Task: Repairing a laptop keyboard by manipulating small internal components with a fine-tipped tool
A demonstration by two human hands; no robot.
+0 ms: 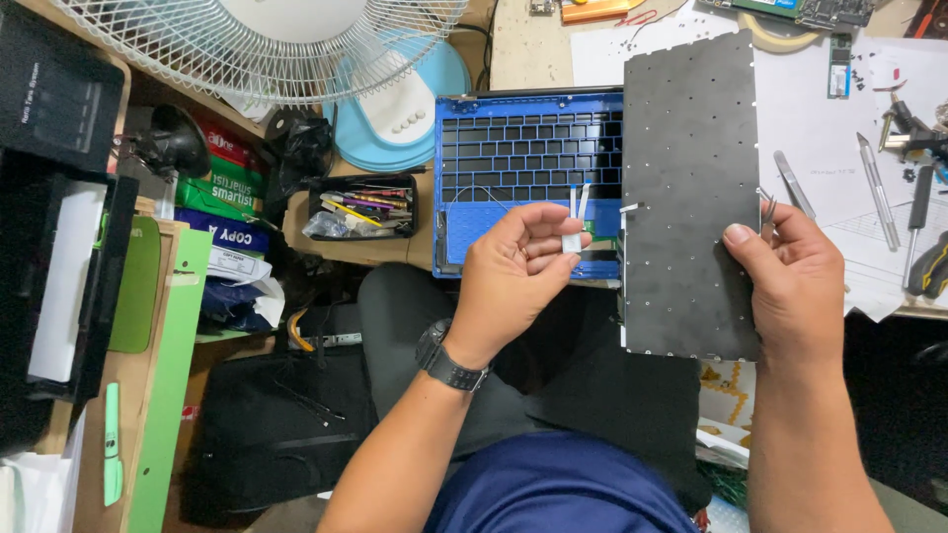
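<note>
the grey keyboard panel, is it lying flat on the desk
No, the right hand holds the grey keyboard panel up by its edge, while the left hand pinches a white ribbon tab.

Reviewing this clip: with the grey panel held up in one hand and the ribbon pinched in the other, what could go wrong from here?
1. The left hand pinches a thin white ribbon that seems to run from the blue frame; a tug might crease or tear it.
2. The right hand grips the grey panel by one edge, along with tweezers; it could flex or slip.
3. Loose tools crowd the bench nearby and may get knocked.
</note>
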